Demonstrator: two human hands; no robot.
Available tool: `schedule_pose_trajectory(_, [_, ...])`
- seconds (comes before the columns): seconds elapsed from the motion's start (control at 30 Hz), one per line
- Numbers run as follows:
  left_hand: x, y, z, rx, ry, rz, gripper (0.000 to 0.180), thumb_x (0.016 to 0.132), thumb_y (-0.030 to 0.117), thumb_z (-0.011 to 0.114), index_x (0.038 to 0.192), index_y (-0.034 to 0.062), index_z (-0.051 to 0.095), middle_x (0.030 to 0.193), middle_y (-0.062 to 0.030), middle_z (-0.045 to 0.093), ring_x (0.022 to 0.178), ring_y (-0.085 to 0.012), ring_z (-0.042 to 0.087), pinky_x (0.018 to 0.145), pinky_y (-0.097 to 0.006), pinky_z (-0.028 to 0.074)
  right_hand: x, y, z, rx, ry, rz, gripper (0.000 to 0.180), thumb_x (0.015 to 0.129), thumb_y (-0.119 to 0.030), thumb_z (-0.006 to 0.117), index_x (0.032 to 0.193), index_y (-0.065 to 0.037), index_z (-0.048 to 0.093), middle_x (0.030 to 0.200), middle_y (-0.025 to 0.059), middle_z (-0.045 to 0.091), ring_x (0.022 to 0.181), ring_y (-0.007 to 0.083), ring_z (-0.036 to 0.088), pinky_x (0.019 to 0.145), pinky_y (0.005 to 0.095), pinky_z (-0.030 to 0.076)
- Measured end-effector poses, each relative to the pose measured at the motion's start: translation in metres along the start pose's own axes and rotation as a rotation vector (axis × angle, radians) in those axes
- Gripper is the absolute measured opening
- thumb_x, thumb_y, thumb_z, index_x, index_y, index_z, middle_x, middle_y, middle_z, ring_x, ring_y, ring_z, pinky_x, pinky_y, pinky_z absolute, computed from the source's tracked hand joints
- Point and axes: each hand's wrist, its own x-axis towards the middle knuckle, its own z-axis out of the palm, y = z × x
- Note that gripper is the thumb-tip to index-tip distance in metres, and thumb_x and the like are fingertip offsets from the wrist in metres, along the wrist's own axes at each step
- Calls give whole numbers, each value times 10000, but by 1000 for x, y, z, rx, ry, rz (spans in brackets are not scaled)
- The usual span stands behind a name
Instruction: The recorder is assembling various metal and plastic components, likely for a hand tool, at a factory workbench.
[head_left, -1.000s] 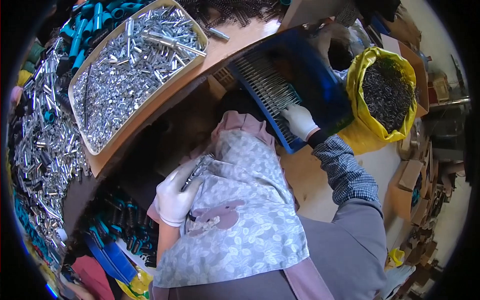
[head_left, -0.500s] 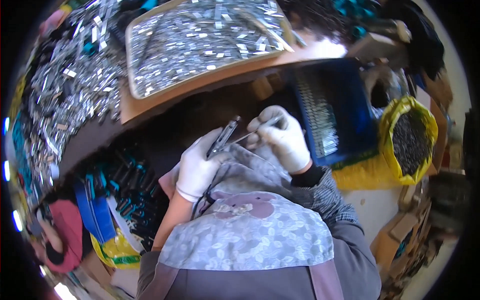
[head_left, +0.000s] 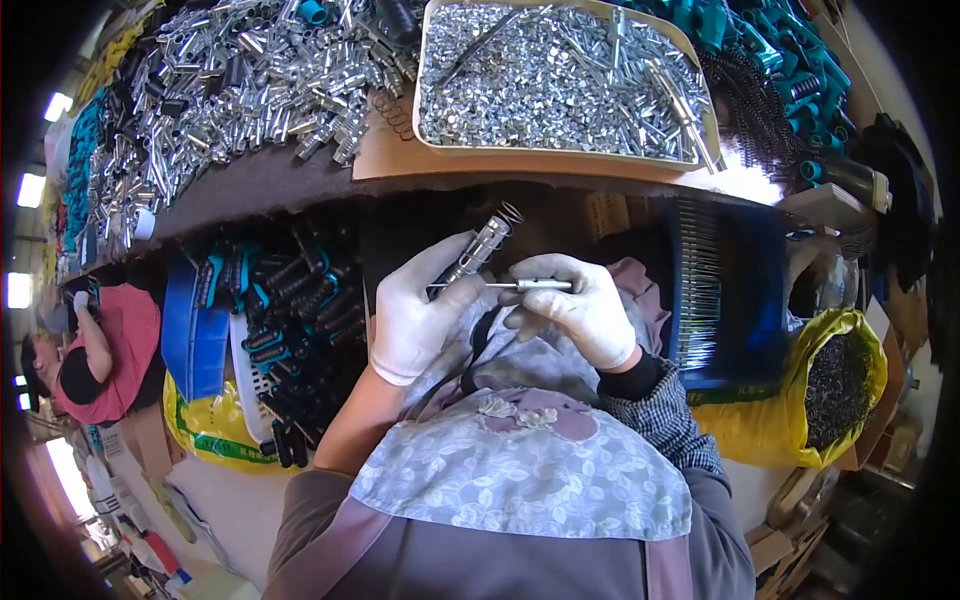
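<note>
Printed lettering (head_left: 235, 448) marks the yellow bag (head_left: 205, 415) at left. The left hand (head_left: 415, 318) clamps a metal cylinder (head_left: 484, 246) above the apron (head_left: 540, 475) — the right hand (head_left: 582, 312) pinches a thin rod (head_left: 542, 285) — while the metal-filled tray (head_left: 560, 155) stands ahead and the blue bin (head_left: 748, 300) at right.

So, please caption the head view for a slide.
Left hand holds a metal cylinder, right hand a thin rod; parts fill a tray.

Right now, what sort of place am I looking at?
Probably a small-parts assembly workshop: a cream tray of loose metal pieces on the bench, a blue bin of thin metal rods, and a yellow bag of small dark parts.
</note>
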Motion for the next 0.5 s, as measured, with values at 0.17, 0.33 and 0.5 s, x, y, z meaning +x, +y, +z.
schedule_pose_trajectory(0.17, [1,3,-6,199,-29,212,492,788,121,737,1241,-57,659,1029,-147,720,935,-222,693,840,-330,526,0,-5,-3,-18,-4,110,357,960,-120,666,1233,99,595,990,177,727,786,209,735,685,296,615])
schedule_pose_trajectory(0.33, [1,-2,-6,289,-9,308,502,758,174,776,1201,-41,681,1001,-183,703,877,-302,695,805,-347,531,5,6,0,-120,64,41,245,940,-120,670,1098,66,644,823,85,678,648,129,648,592,249,530])
schedule_pose_trajectory(0.5, [-1,-1,-16,349,-61,339,464,754,187,784,1166,-12,705,948,-169,698,831,-310,687,760,-351,529,-2,-8,-22,-329,224,-81,156,882,-106,664,985,9,671,745,8,612,586,66,555,530,221,428])
